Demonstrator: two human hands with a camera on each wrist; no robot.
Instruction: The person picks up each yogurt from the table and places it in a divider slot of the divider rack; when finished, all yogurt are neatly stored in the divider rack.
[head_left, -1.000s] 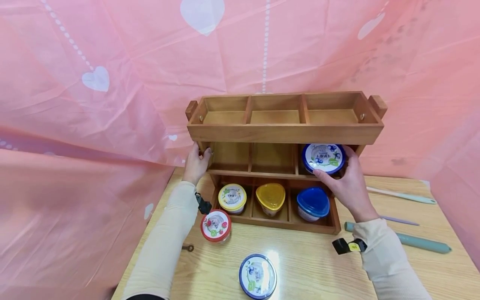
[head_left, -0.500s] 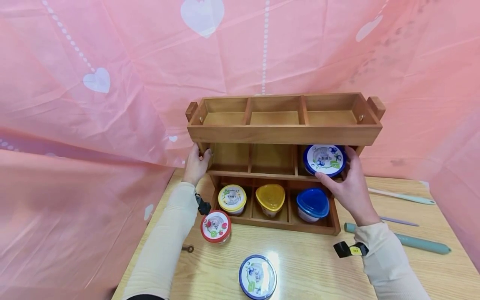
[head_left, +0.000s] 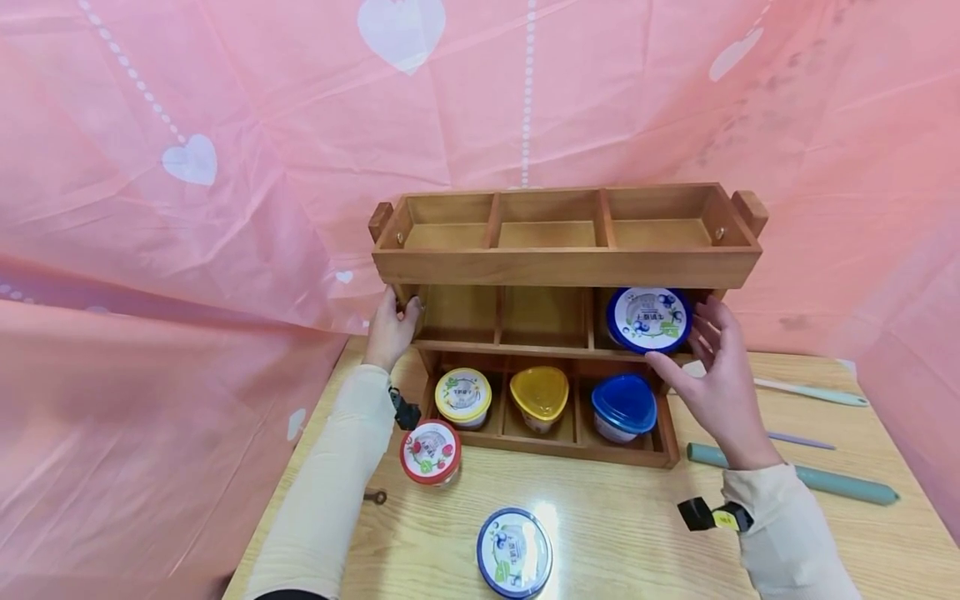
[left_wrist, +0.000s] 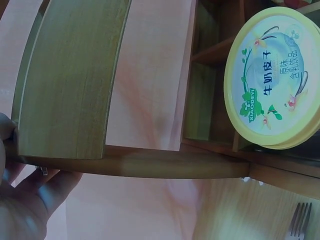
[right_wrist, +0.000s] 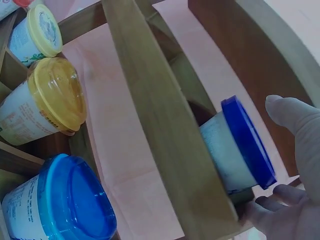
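A three-tier wooden rack stands against the pink cloth. My left hand grips its left side upright under the top tier; in the left wrist view the fingers wrap around the wood. In the middle tier's right compartment sits a tub with a dark blue lid, leaning toward me. My right hand is just to the right of that tub, thumb and fingers spread and apart from it. Below, the bottom tier holds a yellow-lidded tub, an amber-lidded cup and a bright blue-lidded cup.
A red-lidded tub and another blue-lidded tub stand on the wooden table in front. To the right lie a teal rolling pin, a purple stick and a mint-tipped utensil. The left wrist view shows a fork.
My right hand has let go of the blue-lidded tub in the middle tier and drawn back to the right. The tub stays in its compartment; my left hand keeps its grip.
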